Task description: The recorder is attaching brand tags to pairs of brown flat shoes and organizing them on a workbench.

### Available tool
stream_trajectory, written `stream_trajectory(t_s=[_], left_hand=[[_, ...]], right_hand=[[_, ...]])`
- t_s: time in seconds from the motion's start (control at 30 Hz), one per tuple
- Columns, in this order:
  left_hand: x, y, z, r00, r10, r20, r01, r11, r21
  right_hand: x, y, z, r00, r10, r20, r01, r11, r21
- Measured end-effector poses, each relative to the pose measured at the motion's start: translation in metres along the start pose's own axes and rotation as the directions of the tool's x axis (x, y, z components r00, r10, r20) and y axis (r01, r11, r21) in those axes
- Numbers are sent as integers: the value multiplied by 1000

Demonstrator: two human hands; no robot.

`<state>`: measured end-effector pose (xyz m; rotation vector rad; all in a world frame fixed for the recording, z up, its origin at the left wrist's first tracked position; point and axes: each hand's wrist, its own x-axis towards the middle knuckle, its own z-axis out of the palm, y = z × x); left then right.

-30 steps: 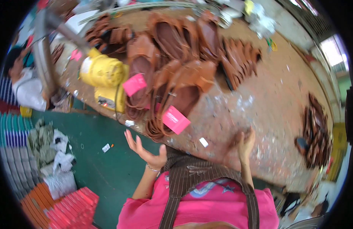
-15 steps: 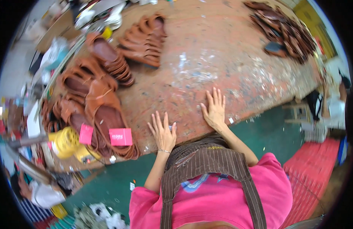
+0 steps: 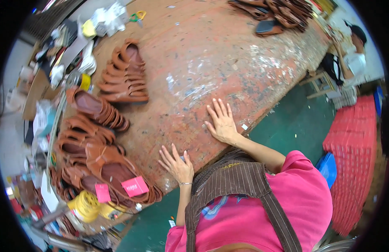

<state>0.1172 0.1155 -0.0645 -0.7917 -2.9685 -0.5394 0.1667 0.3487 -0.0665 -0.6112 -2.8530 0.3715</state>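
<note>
My left hand (image 3: 177, 166) lies palm down near the front edge of the worktable (image 3: 181, 122), its fingers spread. A small greyish bit shows by its thumb, too small to name. My right hand (image 3: 223, 125) is also flat on the worn tabletop, fingers apart, farther right. Neither hand holds anything I can make out. Left of my left hand are brown strappy sandals (image 3: 112, 170), two with pink tags (image 3: 134, 186). Behind them lie a nested row of brown sandals (image 3: 95, 107) and another row (image 3: 125, 77).
Dark brown sandal pieces (image 3: 287, 17) are piled at the far right. Green-handled scissors (image 3: 138, 17) and plastic bags (image 3: 110, 19) lie at the far left. A yellow lamp-like fixture (image 3: 84, 206) stands at the near left corner. Red stacks (image 3: 352, 164) and a seated person (image 3: 355, 59) are to the right.
The view has turned, so the table and sandals sit lower and more tilted in the picture. Both my hands stay flat on the tabletop, and the sandals look undisturbed.
</note>
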Motion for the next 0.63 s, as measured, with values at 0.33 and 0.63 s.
stream_trajectory(t_s=[0.33,0.63], left_hand=[[4,4,4,997,4,83,-9,998,59],[-1,-11,23,999,34,32,-39,988,148]], right_hand=[[5,3,-11,999,25,36,-27,998,51],[-1,8,6,998,60,15,-61,995,79]])
